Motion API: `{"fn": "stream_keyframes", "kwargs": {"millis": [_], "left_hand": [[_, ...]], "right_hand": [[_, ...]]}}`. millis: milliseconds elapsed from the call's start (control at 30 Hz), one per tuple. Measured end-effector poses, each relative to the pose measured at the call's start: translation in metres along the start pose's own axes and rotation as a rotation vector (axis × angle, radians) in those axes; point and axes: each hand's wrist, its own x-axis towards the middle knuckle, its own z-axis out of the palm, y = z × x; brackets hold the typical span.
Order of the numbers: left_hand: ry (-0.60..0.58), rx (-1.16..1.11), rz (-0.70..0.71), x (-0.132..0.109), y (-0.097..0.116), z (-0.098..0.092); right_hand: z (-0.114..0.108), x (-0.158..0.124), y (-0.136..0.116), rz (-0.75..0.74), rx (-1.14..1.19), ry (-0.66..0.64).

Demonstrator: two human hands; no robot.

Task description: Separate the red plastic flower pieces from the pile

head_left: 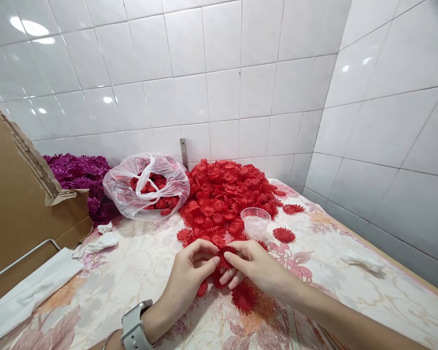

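Note:
Between my two hands is a red artificial flower (224,258), pinched at its edges by thumbs and fingers. My left hand (193,265), with a watch (136,324) on its wrist, grips the flower's left side. On the other side my right hand (253,265) holds it, fingers curled partly underneath. Just below lies a loose red flower head (244,296) on the tablecloth. A large heap of red flower heads (226,194) rises directly beyond my hands. Close to the right hand stands a clear plastic cup (256,222).
A clear plastic bag (113,189) of red pieces sits left of the heap, with purple flowers (76,170) behind. A cardboard box (22,184) stands at the left. Crumpled white tissue (102,241) lies near it. Tiled walls (222,39) border the flowered tablecloth (131,272).

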Motion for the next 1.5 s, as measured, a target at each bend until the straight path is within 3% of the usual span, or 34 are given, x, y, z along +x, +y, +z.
{"fn": "stream_keyframes", "kwargs": {"millis": [300,567,700,967,1167,1500], "left_hand": [[-0.011,0.016,0.031,-0.002,0.001,0.001],[0.003,-0.036,0.029,-0.003,-0.001,0.001],[-0.071,-0.021,-0.055,-0.004,0.001,0.002],[-0.142,-0.068,-0.079,-0.006,0.003,0.005],[-0.075,0.005,-0.026,0.000,0.004,-0.001],[-0.030,-0.383,-0.153,0.006,-0.011,-0.004]], "right_hand": [[-0.002,0.002,0.005,-0.092,-0.013,0.055],[-0.002,0.002,0.004,-0.043,0.052,0.071],[-0.005,0.001,0.003,-0.029,-0.041,0.065],[-0.002,-0.003,0.001,-0.041,-0.087,0.176],[-0.003,0.001,0.003,-0.068,-0.019,0.044],[0.001,0.001,0.002,-0.056,0.254,0.011]]}}
